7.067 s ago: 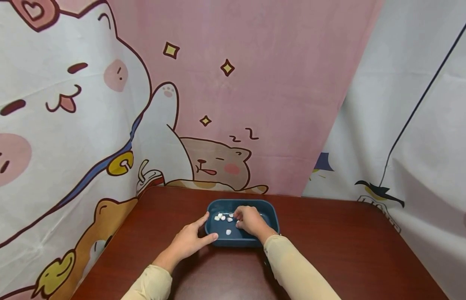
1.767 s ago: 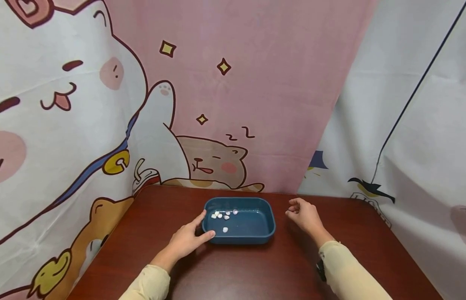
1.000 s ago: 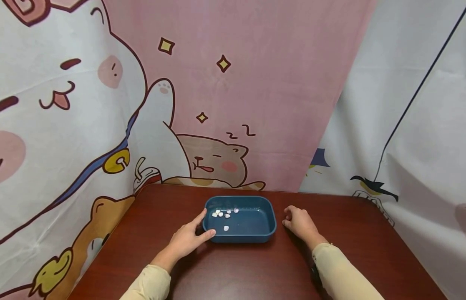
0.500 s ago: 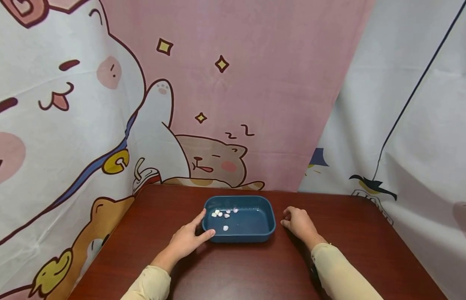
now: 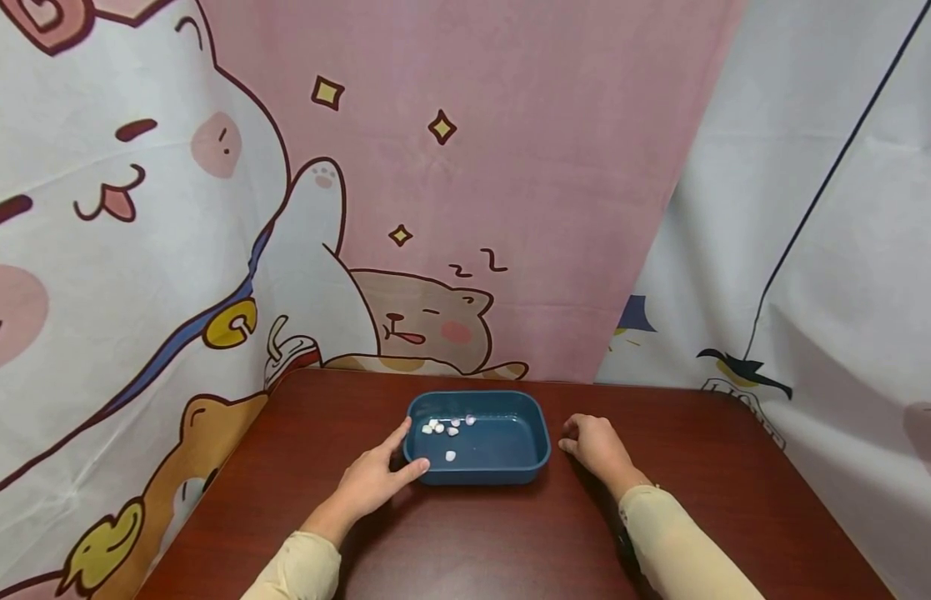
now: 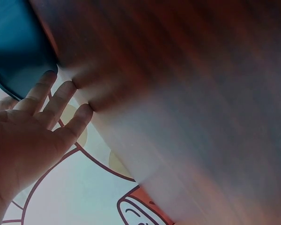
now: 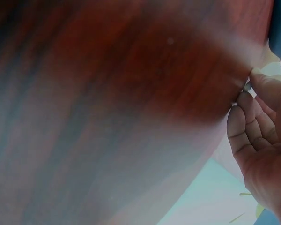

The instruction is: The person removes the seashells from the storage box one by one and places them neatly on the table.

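Observation:
A dark blue rectangular tray [image 5: 510, 478] stands on the table, with several small white pebble-like pieces [image 5: 451, 456] inside, mostly clustered toward its back left. My left hand [image 5: 371, 479] rests against the tray's left end, its fingers extended and the thumb at the near left corner. In the left wrist view, fingertips of the left hand [image 6: 42, 117] touch the tray's outer wall. To the right of the tray, my right hand [image 5: 600, 450] is low at the table with bent fingers. The right wrist view shows a small greyish piece [image 7: 247, 86] pinched between thumb and forefinger, mostly hidden.
The reddish-brown wooden table [image 5: 450, 542] extends around the tray on all sides. Behind it hangs a cartoon-printed cloth [image 5: 570, 167], meeting the table's back and left edges. A dark band sits at the right wrist.
My right hand has left the tray's inside and come down onto the table at its right, then shifted slightly. The left hand has stayed at the tray's left end.

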The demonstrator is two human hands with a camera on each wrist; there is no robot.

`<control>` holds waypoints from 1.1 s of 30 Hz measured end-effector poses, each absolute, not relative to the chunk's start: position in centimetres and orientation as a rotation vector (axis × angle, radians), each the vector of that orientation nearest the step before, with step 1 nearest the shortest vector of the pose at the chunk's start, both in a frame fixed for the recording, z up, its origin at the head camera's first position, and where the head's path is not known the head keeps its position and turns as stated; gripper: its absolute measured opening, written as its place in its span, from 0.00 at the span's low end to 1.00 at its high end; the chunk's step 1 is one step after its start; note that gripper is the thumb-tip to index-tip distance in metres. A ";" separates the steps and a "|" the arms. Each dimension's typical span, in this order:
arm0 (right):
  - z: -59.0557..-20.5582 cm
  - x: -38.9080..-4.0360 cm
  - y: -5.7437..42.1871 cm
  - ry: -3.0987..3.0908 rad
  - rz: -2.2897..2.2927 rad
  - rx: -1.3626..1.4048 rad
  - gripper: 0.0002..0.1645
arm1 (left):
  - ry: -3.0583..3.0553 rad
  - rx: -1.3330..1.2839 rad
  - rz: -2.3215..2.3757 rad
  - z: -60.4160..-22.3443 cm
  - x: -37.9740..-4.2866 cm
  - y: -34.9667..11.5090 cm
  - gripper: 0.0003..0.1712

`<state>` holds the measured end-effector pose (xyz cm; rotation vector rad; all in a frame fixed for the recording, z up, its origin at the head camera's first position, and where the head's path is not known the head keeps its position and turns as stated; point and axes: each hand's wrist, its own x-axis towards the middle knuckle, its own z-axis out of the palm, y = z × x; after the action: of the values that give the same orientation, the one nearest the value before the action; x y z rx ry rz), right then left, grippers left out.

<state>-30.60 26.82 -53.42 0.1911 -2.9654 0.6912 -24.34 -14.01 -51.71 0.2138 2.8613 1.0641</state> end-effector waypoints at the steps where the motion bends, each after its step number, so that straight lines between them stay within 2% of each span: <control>1: -53.4 -30.6 26.8 -2.966 0.692 0.187 0.14 | 2.862 0.211 1.063 -51.7 -24.3 -14.0 0.51; 33: -53.4 -30.5 26.5 -2.986 0.638 0.190 0.15 | 2.876 0.216 1.028 -51.7 -24.2 -13.9 0.50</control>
<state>-30.53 26.49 -53.38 0.1897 -2.9858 0.6380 -24.23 -13.94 -51.67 0.2157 2.8758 1.0285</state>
